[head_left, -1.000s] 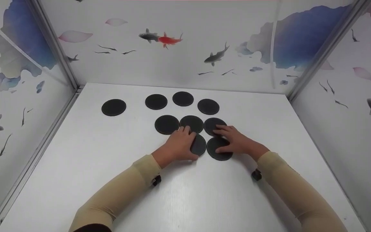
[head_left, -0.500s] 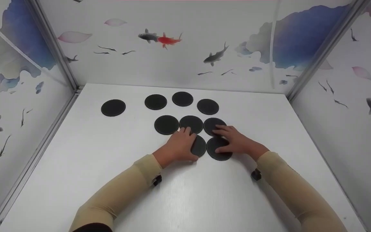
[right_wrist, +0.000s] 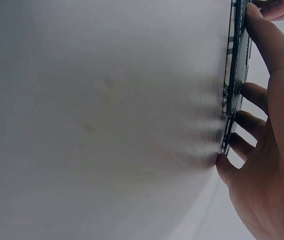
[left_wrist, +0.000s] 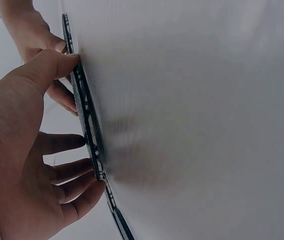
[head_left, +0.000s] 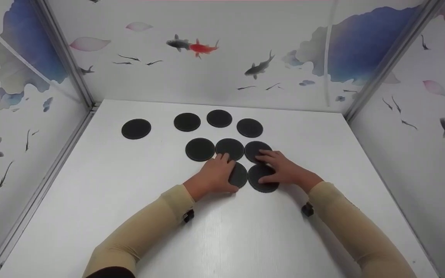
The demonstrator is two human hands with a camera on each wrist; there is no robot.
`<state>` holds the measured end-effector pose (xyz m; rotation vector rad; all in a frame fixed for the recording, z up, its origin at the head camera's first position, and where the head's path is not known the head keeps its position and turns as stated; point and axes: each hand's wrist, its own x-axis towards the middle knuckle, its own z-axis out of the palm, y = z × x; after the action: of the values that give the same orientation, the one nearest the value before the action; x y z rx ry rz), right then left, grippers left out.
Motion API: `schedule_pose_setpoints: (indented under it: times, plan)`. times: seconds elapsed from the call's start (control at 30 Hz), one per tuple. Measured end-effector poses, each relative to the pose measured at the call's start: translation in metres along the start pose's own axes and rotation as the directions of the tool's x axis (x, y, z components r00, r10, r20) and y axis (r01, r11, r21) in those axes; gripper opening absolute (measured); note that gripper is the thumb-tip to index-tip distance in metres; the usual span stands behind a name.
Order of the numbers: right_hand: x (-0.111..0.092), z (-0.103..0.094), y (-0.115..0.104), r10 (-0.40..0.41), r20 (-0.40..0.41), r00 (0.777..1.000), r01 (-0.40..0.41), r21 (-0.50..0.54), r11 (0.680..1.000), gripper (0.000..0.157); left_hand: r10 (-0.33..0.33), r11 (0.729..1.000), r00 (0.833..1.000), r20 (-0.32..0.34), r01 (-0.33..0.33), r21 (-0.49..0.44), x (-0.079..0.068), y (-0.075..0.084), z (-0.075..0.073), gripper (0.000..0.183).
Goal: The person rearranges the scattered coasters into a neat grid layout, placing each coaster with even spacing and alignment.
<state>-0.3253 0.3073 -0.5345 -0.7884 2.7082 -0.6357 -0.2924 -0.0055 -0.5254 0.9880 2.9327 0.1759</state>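
In the head view, my left hand (head_left: 216, 174) rests over a round black coaster (head_left: 240, 175), thumb at its near edge, fingertips by the coaster behind (head_left: 229, 148). My right hand (head_left: 284, 170) lies with spread fingers on two more: its thumb on the near right coaster (head_left: 262, 182), its other fingertips on the one behind that (head_left: 254, 150). A further coaster (head_left: 200, 149) adjoins this group at the left. Seen from the left wrist, the thumb and fingertips touch the coasters' thin rims (left_wrist: 81, 100). The right wrist view shows fingertips against a stitched edge (right_wrist: 238, 75).
Behind the group lie three separate coasters, at left (head_left: 187, 122), middle (head_left: 219, 118) and right (head_left: 250, 127). Another coaster (head_left: 136, 129) sits alone at the far left. The white table (head_left: 129, 185) is walled in on its back and sides by fish-printed panels (head_left: 207, 81).
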Motion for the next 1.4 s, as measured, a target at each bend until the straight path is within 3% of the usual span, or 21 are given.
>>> schedule_pose_setpoints:
  times: [0.73,1.4]
  plan:
    - [0.0008,-0.0028,-0.0028,0.021,0.020,1.000,-0.020,-0.015,1.000,0.097,-0.025,0.999,0.999,0.042,0.026,-0.030,0.0004,-0.0005,0.0017,0.095]
    - [0.0003,-0.0011,-0.0036,0.001,0.011,1.000,-0.001,0.024,1.000,0.097,-0.018,0.997,0.999,0.031,0.020,-0.075,-0.0024,-0.0089,-0.0029,0.098]
